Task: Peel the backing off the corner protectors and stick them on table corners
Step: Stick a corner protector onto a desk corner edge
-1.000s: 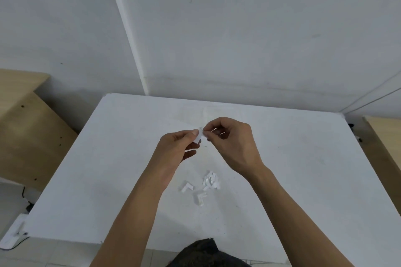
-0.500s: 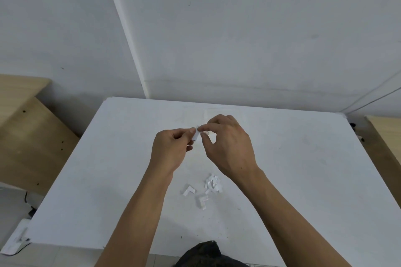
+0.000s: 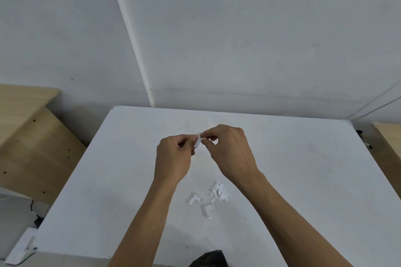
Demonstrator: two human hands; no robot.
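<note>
Fingers (image 3: 207,135) round one corner protector (image 3: 197,142) — small, white.

Small white corner protector (image 3: 198,142) upright, pinched between fingertips (image 3: 206,134); two L-shaped protectors (image 3: 194,199) (image 3: 208,210) and heap of white pieces (image 3: 219,192) flat on table (image 3: 303,169), nearer than fingers.

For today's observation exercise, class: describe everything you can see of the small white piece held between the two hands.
The piece is small and white, perhaps plastic or paper, and fingertips hide most of its shape. It hangs roughly upright in the air above the white table, not touching it. The left hand pinches its left side between thumb and forefinger. The right hand pinches its top right edge. Whether any backing is off is too small to tell.
</note>
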